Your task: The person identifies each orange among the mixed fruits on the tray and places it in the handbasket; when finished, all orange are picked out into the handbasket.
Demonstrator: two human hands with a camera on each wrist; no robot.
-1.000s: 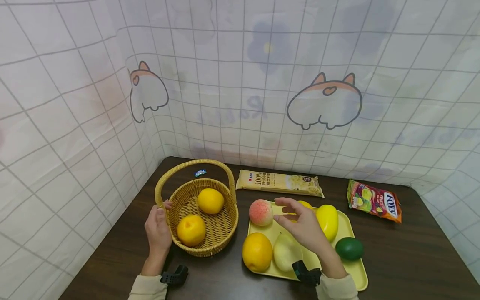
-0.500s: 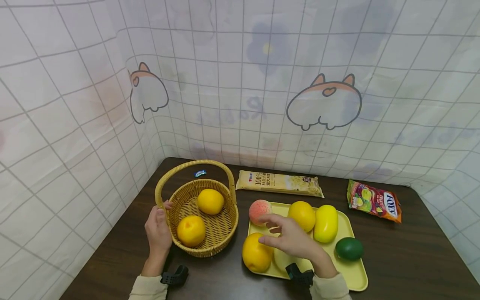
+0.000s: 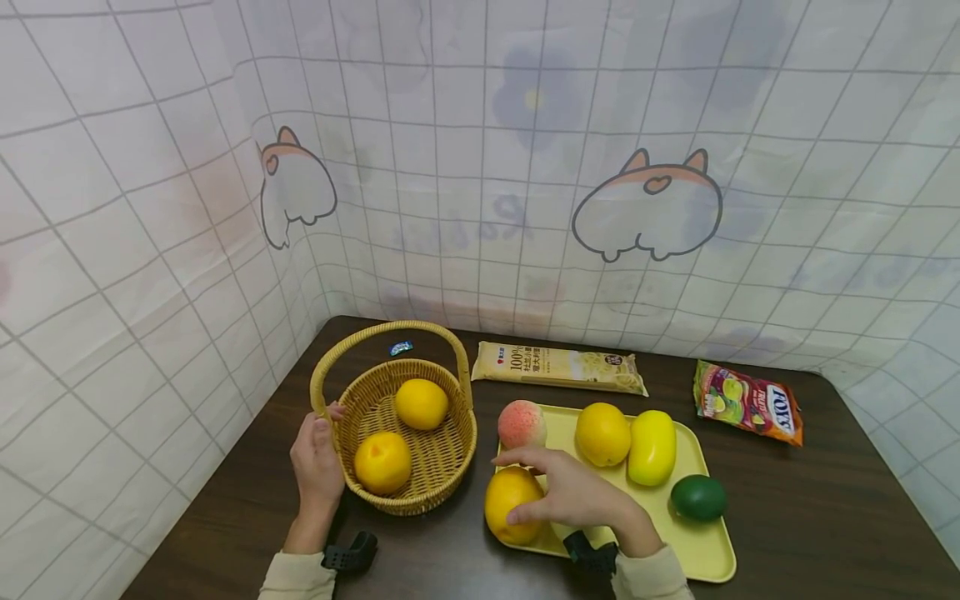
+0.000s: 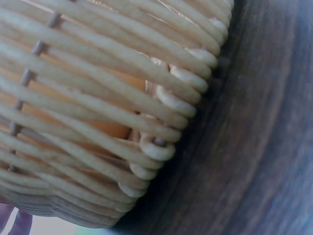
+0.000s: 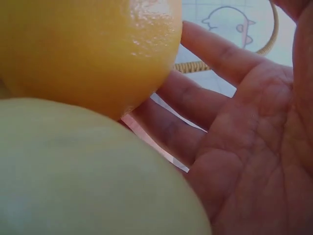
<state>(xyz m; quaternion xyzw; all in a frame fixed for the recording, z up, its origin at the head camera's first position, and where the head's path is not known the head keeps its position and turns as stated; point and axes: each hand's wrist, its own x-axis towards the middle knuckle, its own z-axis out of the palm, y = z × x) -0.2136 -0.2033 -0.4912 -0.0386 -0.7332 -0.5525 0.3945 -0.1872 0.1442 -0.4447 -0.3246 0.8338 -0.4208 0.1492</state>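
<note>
My left hand [image 3: 317, 458] holds the side of a wicker basket [image 3: 442, 479], fingertips at the rim by the foot of its arched handle. Two yellow-orange fruits, one a peach-like fruit [image 3: 382, 462] and the other a rounder fruit [image 3: 422, 404], lie inside. Over the front left of a pale yellow tray [image 3: 712, 554], my right hand [image 3: 577, 496] spreads round an orange [image 3: 498, 508], thumb at its near side and fingers beyond it. In the right wrist view the fingertips reach behind the orange, with a gap before the palm. A pale green pear [image 5: 88, 171] lies alongside, mostly hidden by the hand in the head view.
The tray also bears a pink peach [image 3: 522, 423], a yellow-orange fruit [image 3: 603, 433], a yellow mango [image 3: 652, 447] and a dark green fruit [image 3: 698, 497]. Behind lie a noodle packet [image 3: 558, 367], a candy bag [image 3: 746, 402] and a small blue wrapper [image 3: 401, 347]. A gridded cloth [image 3: 465, 167] hangs behind the table.
My right hand has moved from beside the pink peach toward me and left, down to the orange, uncovering the yellow-orange fruit at the back. The left hand and basket stay in place.
</note>
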